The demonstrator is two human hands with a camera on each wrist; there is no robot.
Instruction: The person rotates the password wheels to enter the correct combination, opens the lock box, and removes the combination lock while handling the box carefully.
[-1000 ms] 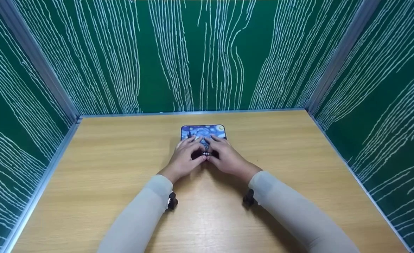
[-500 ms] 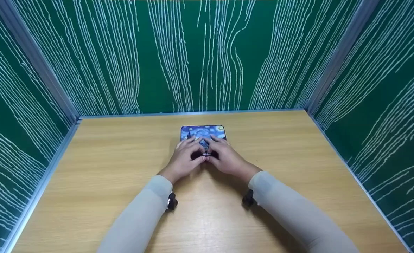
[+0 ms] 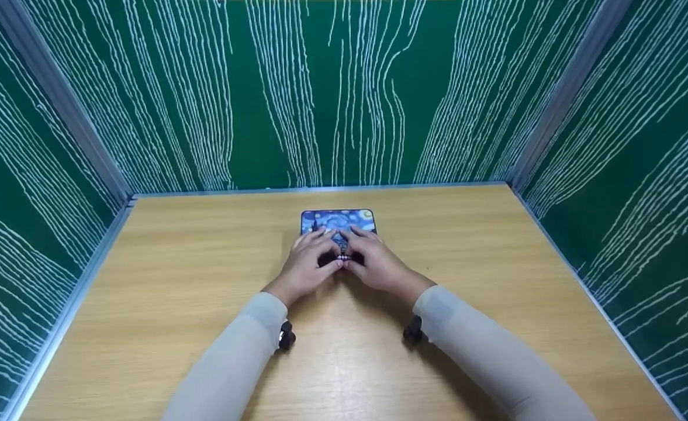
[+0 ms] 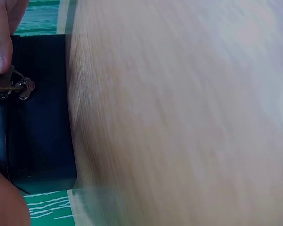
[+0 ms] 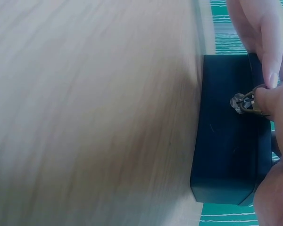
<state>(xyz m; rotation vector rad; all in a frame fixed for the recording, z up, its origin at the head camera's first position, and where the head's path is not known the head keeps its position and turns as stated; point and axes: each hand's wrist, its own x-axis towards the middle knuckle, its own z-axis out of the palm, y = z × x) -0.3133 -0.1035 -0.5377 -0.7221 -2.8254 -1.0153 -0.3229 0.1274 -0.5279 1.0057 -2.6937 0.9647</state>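
A dark box with a starry blue painted lid [image 3: 338, 218] sits on the table. Its black front [image 4: 42, 132] carries a round metal clasp [image 4: 26, 88], with the bent metal loop of a small padlock [image 5: 249, 111] at it. My left hand [image 3: 307, 257] and right hand [image 3: 376, 260] meet at the front edge, thumbs nearly together. Both pinch the padlock between them, while their other fingers lie over the lid. In the right wrist view the right thumb [image 5: 269, 100] covers part of the loop. The padlock's body is mostly hidden by the fingers.
The wooden table [image 3: 203, 245] runs around the box. Green walls [image 3: 262, 88] with white wavy lines stand behind and on both sides, with grey metal posts [image 3: 80, 123] at the corners. A dark wrist camera [image 3: 286, 335] sits under the left sleeve.
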